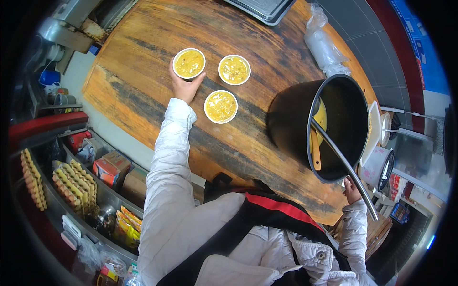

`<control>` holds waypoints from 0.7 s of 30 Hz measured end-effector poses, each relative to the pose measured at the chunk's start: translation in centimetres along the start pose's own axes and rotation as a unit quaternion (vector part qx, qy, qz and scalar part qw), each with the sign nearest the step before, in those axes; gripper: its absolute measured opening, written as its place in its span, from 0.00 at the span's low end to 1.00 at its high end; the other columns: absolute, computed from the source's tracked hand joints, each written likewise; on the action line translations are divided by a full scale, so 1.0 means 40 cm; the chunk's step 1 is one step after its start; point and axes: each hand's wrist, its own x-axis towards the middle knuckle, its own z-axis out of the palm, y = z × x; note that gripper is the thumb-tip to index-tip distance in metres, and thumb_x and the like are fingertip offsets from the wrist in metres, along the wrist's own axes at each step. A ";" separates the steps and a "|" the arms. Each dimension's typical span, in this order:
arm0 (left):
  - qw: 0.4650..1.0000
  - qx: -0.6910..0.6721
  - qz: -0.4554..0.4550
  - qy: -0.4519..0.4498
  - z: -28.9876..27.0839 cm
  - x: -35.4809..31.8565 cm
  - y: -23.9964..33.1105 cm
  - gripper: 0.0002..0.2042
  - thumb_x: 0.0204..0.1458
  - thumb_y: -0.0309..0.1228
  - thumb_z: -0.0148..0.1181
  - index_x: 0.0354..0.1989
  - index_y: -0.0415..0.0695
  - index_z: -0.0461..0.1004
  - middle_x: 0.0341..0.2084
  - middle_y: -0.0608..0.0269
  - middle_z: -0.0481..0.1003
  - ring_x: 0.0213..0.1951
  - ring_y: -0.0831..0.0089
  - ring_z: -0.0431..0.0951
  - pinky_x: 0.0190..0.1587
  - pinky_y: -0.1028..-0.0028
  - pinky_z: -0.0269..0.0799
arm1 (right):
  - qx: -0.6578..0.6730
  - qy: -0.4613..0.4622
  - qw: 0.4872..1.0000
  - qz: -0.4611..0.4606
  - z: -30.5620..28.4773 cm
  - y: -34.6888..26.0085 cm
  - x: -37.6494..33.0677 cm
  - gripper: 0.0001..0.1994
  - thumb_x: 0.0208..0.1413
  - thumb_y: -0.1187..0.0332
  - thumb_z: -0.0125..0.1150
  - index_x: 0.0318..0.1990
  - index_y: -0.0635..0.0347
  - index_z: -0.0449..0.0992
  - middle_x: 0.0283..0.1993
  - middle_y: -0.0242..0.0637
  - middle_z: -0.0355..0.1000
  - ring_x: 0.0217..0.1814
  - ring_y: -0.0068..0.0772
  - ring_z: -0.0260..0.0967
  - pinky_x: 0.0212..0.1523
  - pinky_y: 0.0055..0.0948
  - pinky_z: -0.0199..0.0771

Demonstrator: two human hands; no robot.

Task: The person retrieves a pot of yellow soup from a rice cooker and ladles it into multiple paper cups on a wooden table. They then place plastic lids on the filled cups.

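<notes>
My left hand (185, 86) is wrapped round a white cup (189, 63) filled with yellow soup, upright on the wooden table (143, 90). Two more soup-filled cups stand close by: one cup (234, 70) to its right, another cup (221, 107) nearer to me. A big black pot (292, 119) appears at the right with yellow soup (321, 114) inside. A long metal ladle handle (350, 171) and a wooden handle (315, 151) lean over its rim. My right hand (352, 190) is low beside the pot's near rim, fingers curled; what they hold is partly hidden.
Clear plastic bags (325, 43) lie at the table's far right, near a metal tray (267, 9). A white-and-black pot (378, 169) stands beyond the black pot. Egg trays (75, 185) and boxes (112, 168) fill shelving at the left.
</notes>
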 end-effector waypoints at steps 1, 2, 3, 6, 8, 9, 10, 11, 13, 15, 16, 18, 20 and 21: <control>0.999 0.050 -0.005 -0.002 -0.011 -0.008 0.001 0.48 0.38 0.27 0.73 0.64 0.37 0.43 0.58 0.45 0.58 0.59 0.59 0.61 0.60 0.63 0.59 | -0.061 0.007 0.998 -0.032 0.013 -0.005 -0.011 0.21 0.56 0.56 0.60 0.48 0.66 0.73 0.28 0.38 0.70 0.17 0.25 0.67 0.19 0.23 0.68; 0.995 0.099 -0.011 -0.005 -0.026 -0.020 0.003 0.48 0.39 0.28 0.72 0.65 0.37 0.42 0.60 0.44 0.56 0.61 0.57 0.59 0.62 0.62 0.56 | -0.111 0.010 0.991 -0.079 0.025 -0.002 -0.021 0.21 0.55 0.57 0.61 0.47 0.68 0.73 0.30 0.40 0.71 0.17 0.26 0.67 0.20 0.24 0.68; 0.989 0.148 -0.011 -0.006 -0.040 -0.032 0.005 0.49 0.40 0.30 0.72 0.66 0.37 0.41 0.62 0.43 0.53 0.63 0.56 0.56 0.64 0.61 0.53 | -0.143 0.014 0.976 -0.166 0.031 0.006 -0.028 0.21 0.54 0.58 0.62 0.47 0.69 0.73 0.32 0.42 0.71 0.17 0.27 0.68 0.20 0.24 0.69; 0.983 0.142 -0.086 0.083 -0.099 -0.117 0.032 0.45 0.45 0.31 0.67 0.66 0.36 0.41 0.64 0.42 0.49 0.66 0.53 0.49 0.67 0.61 0.44 | -0.226 0.054 0.949 -0.215 0.085 0.041 -0.015 0.17 0.53 0.62 0.61 0.45 0.67 0.74 0.36 0.48 0.72 0.24 0.37 0.72 0.32 0.35 0.72; 0.976 0.083 -0.103 0.175 -0.142 -0.180 0.078 0.35 0.49 0.28 0.63 0.63 0.37 0.50 0.60 0.48 0.55 0.62 0.59 0.56 0.62 0.64 0.55 | -0.208 0.045 0.961 -0.174 0.115 0.057 -0.019 0.16 0.55 0.62 0.59 0.44 0.66 0.74 0.39 0.51 0.73 0.35 0.45 0.73 0.40 0.39 0.72; 0.977 0.063 -0.059 0.196 -0.151 -0.210 0.110 0.30 0.50 0.27 0.61 0.60 0.38 0.54 0.58 0.51 0.58 0.57 0.63 0.62 0.56 0.67 0.61 | -0.229 0.051 0.960 -0.156 0.124 0.058 -0.022 0.16 0.55 0.61 0.58 0.44 0.65 0.74 0.40 0.53 0.73 0.40 0.49 0.73 0.44 0.40 0.71; 0.980 0.055 -0.058 0.181 -0.164 -0.265 0.159 0.25 0.50 0.25 0.59 0.57 0.39 0.59 0.55 0.54 0.62 0.51 0.68 0.66 0.52 0.71 0.64 | -0.146 -0.007 0.985 -0.094 0.124 0.058 -0.025 0.16 0.56 0.61 0.57 0.44 0.65 0.75 0.43 0.55 0.72 0.47 0.55 0.69 0.49 0.41 0.69; 0.985 0.061 -0.005 0.162 -0.163 -0.298 0.209 0.19 0.53 0.24 0.56 0.53 0.39 0.63 0.50 0.57 0.67 0.46 0.72 0.69 0.49 0.74 0.66 | -0.126 0.021 0.985 -0.119 0.137 0.054 -0.035 0.16 0.56 0.61 0.57 0.44 0.64 0.75 0.42 0.54 0.73 0.46 0.55 0.70 0.49 0.41 0.69; 0.997 -0.021 0.003 0.075 -0.136 -0.360 0.312 0.11 0.57 0.22 0.51 0.48 0.38 0.66 0.45 0.58 0.71 0.44 0.73 0.71 0.48 0.76 0.67 | -0.110 0.056 0.986 -0.115 0.149 0.046 -0.060 0.15 0.54 0.63 0.57 0.43 0.64 0.75 0.42 0.53 0.72 0.45 0.54 0.69 0.48 0.41 0.69; 0.998 -0.050 0.001 -0.036 -0.071 -0.419 0.403 0.07 0.57 0.21 0.50 0.44 0.38 0.68 0.38 0.59 0.73 0.40 0.75 0.73 0.44 0.77 0.69 | -0.089 0.134 0.970 -0.184 0.146 0.040 -0.078 0.13 0.54 0.65 0.57 0.42 0.65 0.75 0.40 0.53 0.71 0.42 0.53 0.70 0.45 0.40 0.70; 0.994 -0.059 -0.013 -0.095 -0.047 -0.454 0.447 0.06 0.57 0.21 0.50 0.42 0.38 0.69 0.36 0.59 0.74 0.39 0.75 0.73 0.43 0.77 0.69 | -0.064 0.157 0.974 -0.151 0.147 0.037 -0.087 0.11 0.54 0.67 0.57 0.41 0.65 0.75 0.39 0.51 0.71 0.39 0.51 0.71 0.42 0.38 0.71; 0.976 -0.096 -0.044 -0.190 0.014 -0.524 0.520 0.05 0.57 0.22 0.51 0.40 0.38 0.70 0.32 0.61 0.74 0.36 0.76 0.74 0.40 0.77 0.70 | -0.043 0.216 0.967 -0.130 0.141 0.043 -0.107 0.10 0.54 0.69 0.58 0.40 0.64 0.75 0.39 0.49 0.70 0.37 0.48 0.72 0.39 0.35 0.72; 0.953 -0.127 -0.055 -0.270 0.086 -0.592 0.576 0.04 0.56 0.22 0.52 0.38 0.38 0.71 0.28 0.64 0.74 0.33 0.77 0.74 0.38 0.78 0.71 | -0.025 0.257 0.957 -0.133 0.141 0.055 -0.116 0.10 0.53 0.68 0.59 0.40 0.63 0.75 0.41 0.48 0.70 0.38 0.48 0.72 0.39 0.35 0.72; 0.942 -0.128 -0.047 -0.306 0.121 -0.622 0.599 0.03 0.56 0.22 0.53 0.37 0.38 0.71 0.27 0.64 0.74 0.31 0.78 0.74 0.37 0.78 0.71 | -0.022 0.272 0.952 -0.139 0.141 0.062 -0.113 0.10 0.54 0.68 0.59 0.40 0.62 0.75 0.41 0.47 0.70 0.39 0.48 0.72 0.40 0.35 0.72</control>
